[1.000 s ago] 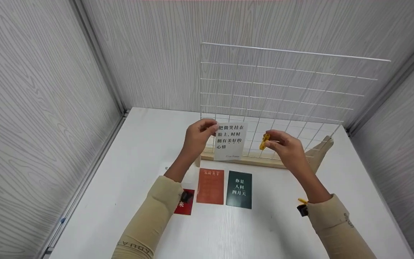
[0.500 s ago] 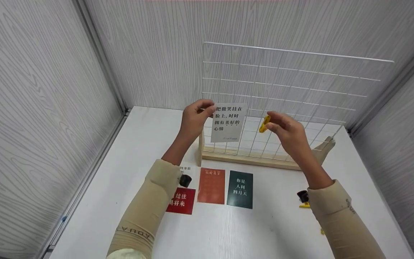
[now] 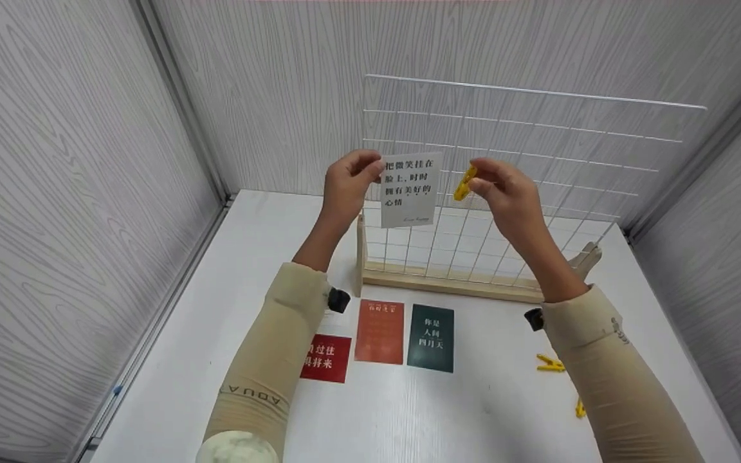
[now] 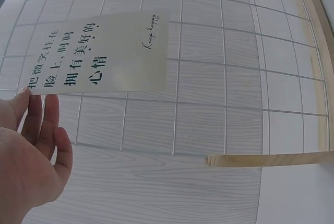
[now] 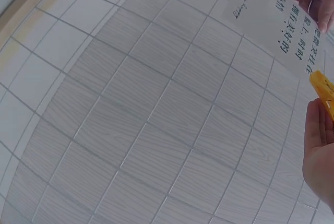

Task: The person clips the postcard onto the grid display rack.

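A white card [image 3: 408, 191] with dark printed characters hangs upright in front of the wire grid [image 3: 531, 157]. My left hand [image 3: 347, 186] pinches its upper left edge between thumb and fingers. In the left wrist view the card [image 4: 120, 51] overlaps the grid's wires, with the left hand [image 4: 34, 156] at its corner. To the right of the card, my right hand [image 3: 507, 195] pinches a yellow clothespin [image 3: 465, 183] between thumb and fingertips. The right wrist view has the clothespin [image 5: 323, 89] close beside the card's edge, above the right hand [image 5: 321, 156].
The grid stands in a wooden base [image 3: 454, 283]. Before it on the white table [image 3: 409, 418] lie an orange card [image 3: 379, 331], a dark green card [image 3: 431, 337] and a red card [image 3: 329, 358] partly behind the left sleeve. Yellow clothespins [image 3: 550, 363] lie at right.
Both hands have risen along the grid, the left with the white card, the right with the yellow clothespin. The clothespin has come a little nearer the card.
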Motion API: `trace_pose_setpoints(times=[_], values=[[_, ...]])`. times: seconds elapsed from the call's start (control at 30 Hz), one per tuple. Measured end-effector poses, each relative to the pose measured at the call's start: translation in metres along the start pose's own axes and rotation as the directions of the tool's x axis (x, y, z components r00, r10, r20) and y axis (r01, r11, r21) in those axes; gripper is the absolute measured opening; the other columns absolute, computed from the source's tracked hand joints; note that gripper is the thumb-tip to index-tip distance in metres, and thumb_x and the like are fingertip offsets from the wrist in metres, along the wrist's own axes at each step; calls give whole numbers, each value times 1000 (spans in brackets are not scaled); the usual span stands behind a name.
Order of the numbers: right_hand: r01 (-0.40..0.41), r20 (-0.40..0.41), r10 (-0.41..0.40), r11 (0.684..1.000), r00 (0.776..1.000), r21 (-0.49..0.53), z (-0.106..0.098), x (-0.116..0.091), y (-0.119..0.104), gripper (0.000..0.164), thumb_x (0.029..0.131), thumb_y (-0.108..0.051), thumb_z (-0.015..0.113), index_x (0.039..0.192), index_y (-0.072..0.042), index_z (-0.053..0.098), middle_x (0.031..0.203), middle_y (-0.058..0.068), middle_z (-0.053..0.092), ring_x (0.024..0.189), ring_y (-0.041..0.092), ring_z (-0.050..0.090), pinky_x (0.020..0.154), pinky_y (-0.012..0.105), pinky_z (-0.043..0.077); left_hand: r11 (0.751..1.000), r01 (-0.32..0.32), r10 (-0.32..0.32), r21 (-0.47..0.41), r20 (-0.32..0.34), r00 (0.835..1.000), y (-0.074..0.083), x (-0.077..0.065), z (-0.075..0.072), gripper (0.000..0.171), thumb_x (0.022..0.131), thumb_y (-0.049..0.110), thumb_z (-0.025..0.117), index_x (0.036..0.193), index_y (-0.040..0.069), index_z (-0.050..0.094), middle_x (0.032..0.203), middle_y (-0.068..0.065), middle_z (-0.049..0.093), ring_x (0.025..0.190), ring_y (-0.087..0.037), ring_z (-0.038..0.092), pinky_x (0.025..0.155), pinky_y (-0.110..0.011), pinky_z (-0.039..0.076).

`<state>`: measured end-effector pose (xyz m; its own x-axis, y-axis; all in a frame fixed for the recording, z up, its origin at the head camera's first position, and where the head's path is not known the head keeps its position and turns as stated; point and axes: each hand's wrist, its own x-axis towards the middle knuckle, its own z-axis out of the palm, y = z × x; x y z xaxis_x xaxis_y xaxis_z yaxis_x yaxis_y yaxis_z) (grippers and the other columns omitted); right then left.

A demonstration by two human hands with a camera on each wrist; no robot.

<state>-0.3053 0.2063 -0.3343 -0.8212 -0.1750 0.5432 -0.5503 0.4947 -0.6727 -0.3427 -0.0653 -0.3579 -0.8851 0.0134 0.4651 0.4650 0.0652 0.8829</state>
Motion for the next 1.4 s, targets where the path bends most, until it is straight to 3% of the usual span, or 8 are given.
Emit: trace_pose_setpoints(times=[0.17, 0.5, 0.63, 0.83, 1.07, 1.4], values=[[26, -25, -27, 999, 999, -34, 5, 15, -7, 37, 99, -15, 62, 133, 1, 61, 115, 15, 63, 104, 17, 61, 87, 13, 49, 1000, 2, -2, 20, -10, 1000, 9, 10, -2, 22, 100, 16, 64, 117, 2, 68, 105, -10, 70, 92, -18, 66, 88, -32, 55], [15, -121, -14, 1000, 993, 12, 17, 34, -23, 30, 97, -16, 65, 121, 1, 67, 112, 13, 67, 100, 15, 64, 91, 20, 54, 997, -50, 53, 64, -54, 997, 21, 30, -4, 20, 100, 15, 65, 114, 3, 70, 100, -8, 70, 87, -17, 64, 83, -30, 54], [24, -170, -14, 998, 985, 54, 20, 42, -29, 27, 96, -15, 68, 117, 1, 70, 110, 13, 69, 100, 15, 65, 91, 22, 55, 997, -23, 29, 72, -70, 997, 26, 35, -2, 21, 99, 17, 65, 115, 5, 70, 101, -7, 71, 86, -16, 64, 82, -28, 53], [15, -235, 10, 995, 972, 103, 25, 58, -36, 25, 94, -14, 69, 114, 1, 72, 109, 13, 69, 98, 15, 65, 89, 22, 55, 996, 11, -2, 85, -106, 994, 29, 41, 4, 21, 100, 18, 64, 116, 6, 71, 102, -5, 70, 86, -14, 63, 80, -26, 53], [32, -291, -3, 995, 957, 95, 30, 70, -54, 20, 93, -11, 70, 107, 3, 75, 105, 14, 72, 94, 14, 67, 85, 21, 56, 994, -5, 20, 108, -137, 990, 29, 44, 7, 23, 101, 21, 63, 118, 8, 70, 104, -4, 69, 88, -14, 63, 77, -24, 52], [50, -319, -18, 994, 947, 93, 35, 77, -57, 18, 94, -9, 69, 106, 3, 75, 105, 15, 71, 94, 15, 66, 87, 22, 56, 998, 7, 2, 59, -150, 989, 26, 46, 12, 20, 101, 18, 63, 116, 7, 70, 102, -5, 69, 87, -14, 62, 79, -24, 52]])
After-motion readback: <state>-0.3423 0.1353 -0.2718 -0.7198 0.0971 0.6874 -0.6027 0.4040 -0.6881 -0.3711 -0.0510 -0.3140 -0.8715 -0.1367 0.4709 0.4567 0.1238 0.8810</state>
